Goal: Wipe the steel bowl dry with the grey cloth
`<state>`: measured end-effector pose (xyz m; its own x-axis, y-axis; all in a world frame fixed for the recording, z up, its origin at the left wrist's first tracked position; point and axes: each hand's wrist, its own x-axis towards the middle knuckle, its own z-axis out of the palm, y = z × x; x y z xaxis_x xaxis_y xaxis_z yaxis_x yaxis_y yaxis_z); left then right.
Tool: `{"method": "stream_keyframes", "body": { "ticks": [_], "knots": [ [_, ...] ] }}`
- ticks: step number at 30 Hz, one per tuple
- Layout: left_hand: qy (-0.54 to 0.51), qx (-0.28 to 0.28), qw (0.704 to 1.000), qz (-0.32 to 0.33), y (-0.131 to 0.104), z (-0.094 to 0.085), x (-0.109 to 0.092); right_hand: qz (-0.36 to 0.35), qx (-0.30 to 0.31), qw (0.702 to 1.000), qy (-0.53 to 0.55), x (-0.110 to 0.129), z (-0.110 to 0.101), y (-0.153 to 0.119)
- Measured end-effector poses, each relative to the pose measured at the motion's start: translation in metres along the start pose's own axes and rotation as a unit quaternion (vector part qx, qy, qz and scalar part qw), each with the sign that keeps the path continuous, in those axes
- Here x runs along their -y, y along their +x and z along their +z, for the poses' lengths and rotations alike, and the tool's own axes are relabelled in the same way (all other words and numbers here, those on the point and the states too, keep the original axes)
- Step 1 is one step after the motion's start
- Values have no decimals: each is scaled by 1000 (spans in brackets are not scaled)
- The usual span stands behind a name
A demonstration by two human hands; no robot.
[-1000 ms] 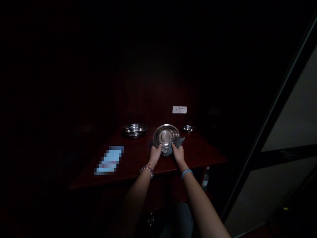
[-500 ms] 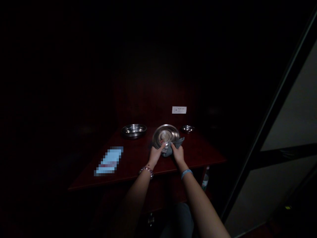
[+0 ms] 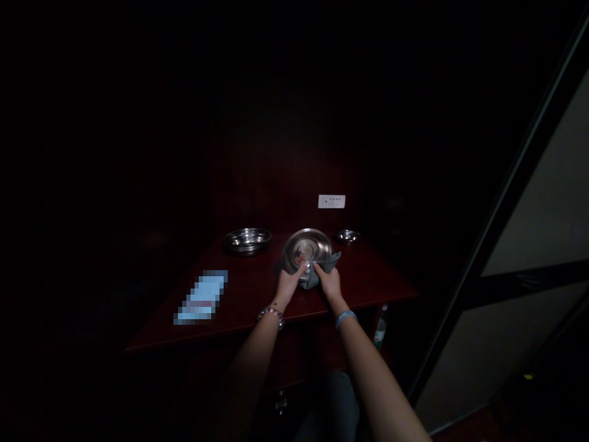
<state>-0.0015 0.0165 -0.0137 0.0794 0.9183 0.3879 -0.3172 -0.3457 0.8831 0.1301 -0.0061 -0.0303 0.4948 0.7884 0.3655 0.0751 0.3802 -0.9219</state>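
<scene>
On the round stainless-steel dish (image 3: 306, 248), held over the dark-red surface (image 3: 372, 282), the left hand's (image 3: 288, 286) thumb has moved inward, nearer the right hand's (image 3: 330, 283): apparently a shift of grip, with the grey woven cloth (image 3: 311, 279) remaining at the near rim. The dish is shiny, its hollow tilted toward the wearer; left fingers clamp its rim, right fingers the cloth against it.

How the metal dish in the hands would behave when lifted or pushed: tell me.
The metal dish is probably stiff, judging by its evenly round rim. Its shiny, smooth-looking surface may slip against the bare left hand; the cloth at the right hand could add grip. Its thin-looking rim hints at lightness.
</scene>
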Motion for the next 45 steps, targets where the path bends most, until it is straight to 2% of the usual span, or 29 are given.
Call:
{"method": "stream_keyframes", "body": {
  "ticks": [7,12,17,21,26,31,35,41,45],
  "knots": [
    [28,-24,999,-15,1,-1,1,-4,-7,1000,-18,2,0,-2],
    [60,-58,996,-11,0,-1,-2,6,-40,996,-75,5,-1,-4],
    [74,-86,993,-16,1,-3,-1,-4,-21,998,-65,8,-2,-5],
    [58,-69,996,-17,1,-2,-3,-5,-11,1000,-26,7,-1,-4],
    [36,-5,999,2,-5,2,-5,-1,-22,1000,22,2,-2,-1],
    [66,-1,998,13,-10,4,-4,4,-36,999,27,-1,-4,1],
    [76,11,997,-9,-9,2,-3,5,-35,999,21,-2,-4,1],
    [82,-42,996,0,-4,0,-2,1,-43,999,-4,-4,-3,1],
    [91,-67,994,-1,-3,0,-4,2,-74,997,-37,-3,-3,0]
  ]
}}
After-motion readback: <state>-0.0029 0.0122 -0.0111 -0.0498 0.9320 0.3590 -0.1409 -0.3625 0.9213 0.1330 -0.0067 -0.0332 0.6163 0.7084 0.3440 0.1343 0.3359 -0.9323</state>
